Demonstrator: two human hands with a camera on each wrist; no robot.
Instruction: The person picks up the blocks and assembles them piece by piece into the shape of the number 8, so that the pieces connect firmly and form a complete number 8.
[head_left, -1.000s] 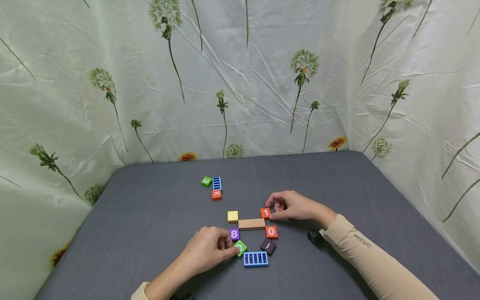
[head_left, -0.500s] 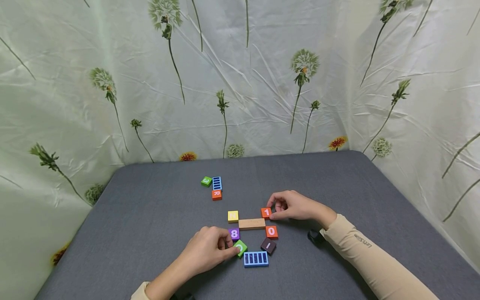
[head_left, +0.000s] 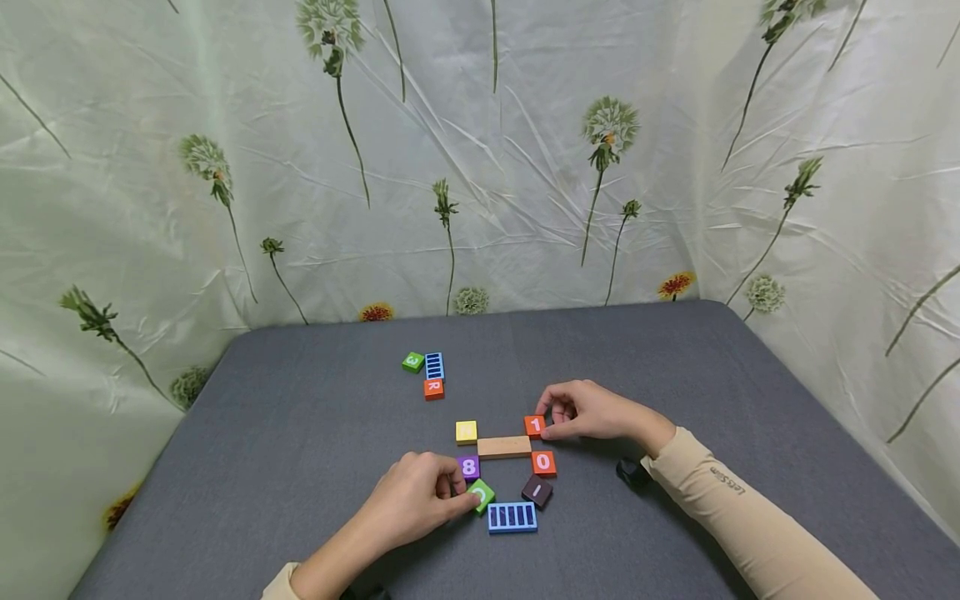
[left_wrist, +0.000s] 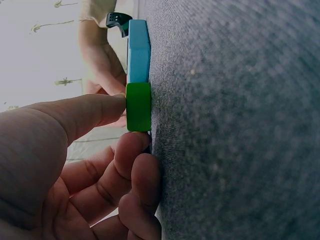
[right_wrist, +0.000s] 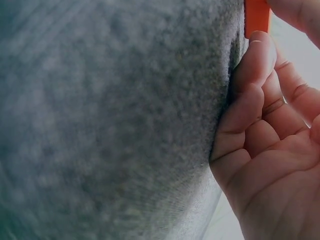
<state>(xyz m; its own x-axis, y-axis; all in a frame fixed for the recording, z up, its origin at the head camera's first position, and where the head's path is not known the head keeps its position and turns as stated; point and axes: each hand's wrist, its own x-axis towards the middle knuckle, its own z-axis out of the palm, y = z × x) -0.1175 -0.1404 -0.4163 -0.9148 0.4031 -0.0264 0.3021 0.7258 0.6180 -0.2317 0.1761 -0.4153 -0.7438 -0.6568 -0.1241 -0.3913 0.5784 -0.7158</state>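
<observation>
My left hand [head_left: 420,498] pinches a green letter block [head_left: 481,497] lying on the table, its thumb on the upper face and a finger at the side. In the left wrist view, the same green block [left_wrist: 139,107] stands in front of the blue slotted block. At the far right of the group, my right hand [head_left: 588,411] holds an orange block marked 1 [head_left: 534,426] between thumb and fingers. That orange block [right_wrist: 256,19] shows only partly in the right wrist view. A plain wooden bar [head_left: 504,448] lies between the hands, close to the 1 block.
Around the bar lie a yellow block [head_left: 466,432], a purple 8 block [head_left: 468,467], an orange 0 block [head_left: 543,463], a dark block [head_left: 537,491] and a blue slotted block [head_left: 513,517]. Farther back sit a green 3 block [head_left: 412,362], another slotted block [head_left: 434,366] and an R block [head_left: 433,389].
The orange 1 block has slid slightly right with my right hand, away from the bar's top edge toward its right end. My left hand and the green block have stayed in place.
</observation>
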